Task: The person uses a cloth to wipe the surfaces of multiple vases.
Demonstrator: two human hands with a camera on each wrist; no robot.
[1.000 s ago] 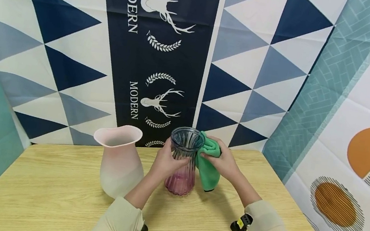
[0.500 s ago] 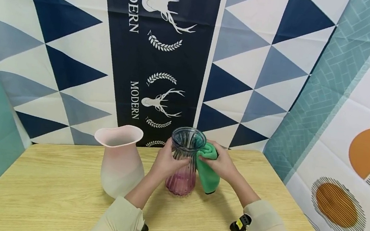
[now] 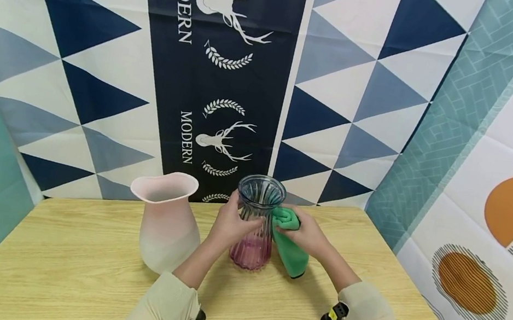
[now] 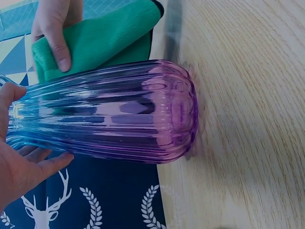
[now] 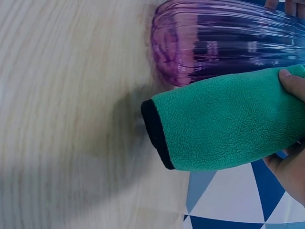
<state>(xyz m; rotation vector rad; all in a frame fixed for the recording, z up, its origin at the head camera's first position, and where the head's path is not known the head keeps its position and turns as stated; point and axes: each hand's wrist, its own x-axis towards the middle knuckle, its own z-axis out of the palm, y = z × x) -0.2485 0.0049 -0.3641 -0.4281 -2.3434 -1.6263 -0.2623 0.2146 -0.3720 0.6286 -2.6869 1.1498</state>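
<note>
A ribbed glass vase [image 3: 250, 253], blue at the rim and pink-purple at the base, stands upright on the wooden table [image 3: 85, 273]. My left hand [image 3: 233, 224] grips its narrow upper part from the left, thumb across the front. On the other side my right hand [image 3: 307, 234] holds a folded green cloth [image 3: 292, 254] with a black edge against the vase's side. In the left wrist view the cloth [image 4: 102, 40] lies along the glass, with the right thumb on top of it. The right wrist view shows the cloth [image 5: 228, 124] hanging beside the vase's base [image 5: 176, 45].
To the left of the glass vase stands a pink-and-white vase [image 3: 166, 229] with a wavy flared rim, close to my left forearm. A patterned backdrop [image 3: 230, 67] rises right behind the table, and another printed sheet [image 3: 490, 228] hangs along the right side.
My right hand has slid down the glass vase's side with the cloth, from near the rim to lower on the neck. My left hand and both vases stay in place.
</note>
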